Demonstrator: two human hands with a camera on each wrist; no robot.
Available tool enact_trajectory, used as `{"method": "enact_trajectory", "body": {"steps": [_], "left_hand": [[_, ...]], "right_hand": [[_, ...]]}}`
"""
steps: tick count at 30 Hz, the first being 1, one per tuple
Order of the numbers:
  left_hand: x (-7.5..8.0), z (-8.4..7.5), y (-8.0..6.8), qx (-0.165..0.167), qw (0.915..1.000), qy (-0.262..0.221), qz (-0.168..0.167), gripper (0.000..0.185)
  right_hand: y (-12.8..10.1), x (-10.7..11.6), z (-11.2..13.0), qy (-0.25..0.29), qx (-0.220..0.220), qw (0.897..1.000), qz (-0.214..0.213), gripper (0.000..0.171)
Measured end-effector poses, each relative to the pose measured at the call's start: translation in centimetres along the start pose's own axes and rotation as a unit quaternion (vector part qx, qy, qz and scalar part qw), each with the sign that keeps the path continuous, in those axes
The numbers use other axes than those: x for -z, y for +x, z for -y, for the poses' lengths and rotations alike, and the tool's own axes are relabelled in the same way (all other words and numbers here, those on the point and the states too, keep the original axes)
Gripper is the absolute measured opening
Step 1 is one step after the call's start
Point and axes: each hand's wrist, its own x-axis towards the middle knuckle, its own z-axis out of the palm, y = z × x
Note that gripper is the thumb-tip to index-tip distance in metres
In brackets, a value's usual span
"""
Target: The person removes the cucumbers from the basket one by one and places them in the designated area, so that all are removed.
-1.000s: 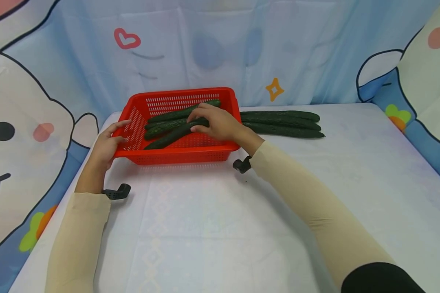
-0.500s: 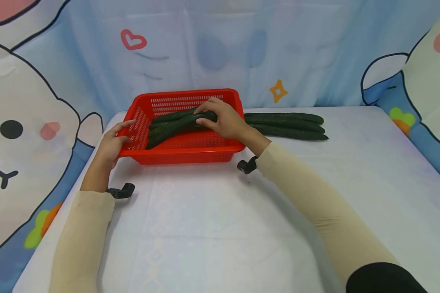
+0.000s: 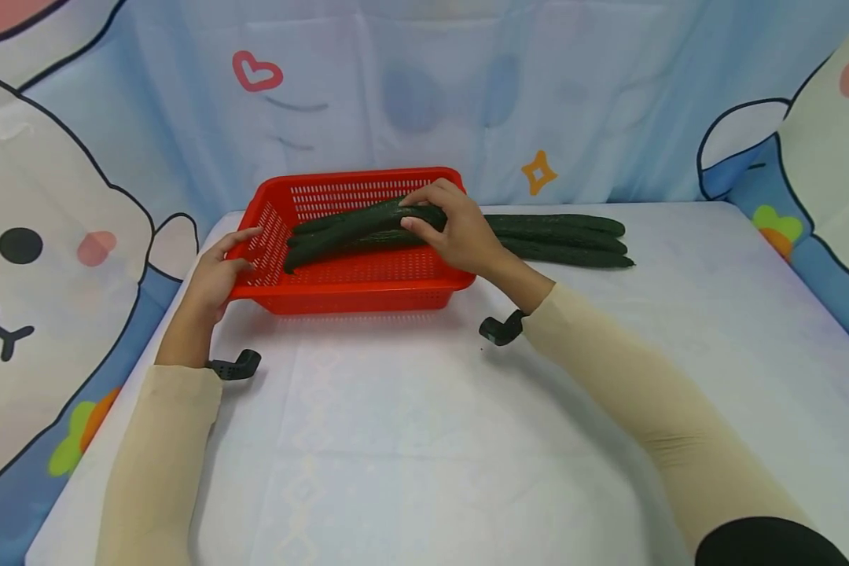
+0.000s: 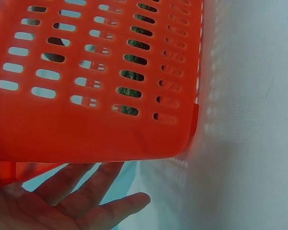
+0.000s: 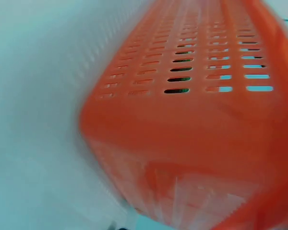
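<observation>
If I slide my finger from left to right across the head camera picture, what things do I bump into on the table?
The person's left hand → red slotted plastic basket → right hand, its grip on a long dark green cucumber → the pile of dark green cucumbers on the white tablecloth.

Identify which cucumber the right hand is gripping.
The topmost cucumber in the red basket; the right hand pinches its right end. The others lie untouched.

Head looks down; wrist views face the basket [image 3: 347, 295] closely.
</observation>
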Motion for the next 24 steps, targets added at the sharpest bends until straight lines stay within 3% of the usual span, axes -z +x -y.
{"method": "enact_trajectory", "body": {"steps": [11, 24], "left_hand": [[0.2, 0.2, 0.1, 0.004, 1.0000, -0.005, 0.001, 0.053], [0.1, 0.1, 0.1, 0.000, 1.0000, 0.006, 0.003, 0.052]], "right_hand": [[-4.6, 5.2, 1.0, -0.048, -0.069, 0.995, -0.061, 0.031], [-10.3, 12.6, 0.8, -0.119, -0.123, 0.979, -0.108, 0.032]]}}
